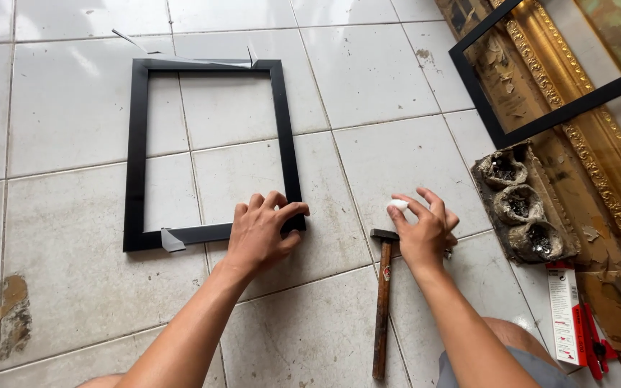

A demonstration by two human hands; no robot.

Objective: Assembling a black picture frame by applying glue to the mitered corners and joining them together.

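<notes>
A black rectangular picture frame (138, 144) lies flat on the white tiled floor, with loose strips of clear film at its top edge and near its lower left corner. My left hand (261, 231) rests on the frame's lower right corner, fingers curled over the moulding. To its right, my right hand (425, 228) pinches a small white piece (397, 205) between thumb and fingers. Directly under that hand lies a hammer (382, 309) with a brown wooden handle, its dark head near my wrist.
A cardboard tray (522, 205) with three round cups of small dark hardware sits at the right. Behind it lean a second black frame (533, 122) and an ornate gold frame (598, 165). A red and white package (566, 312) lies at the lower right.
</notes>
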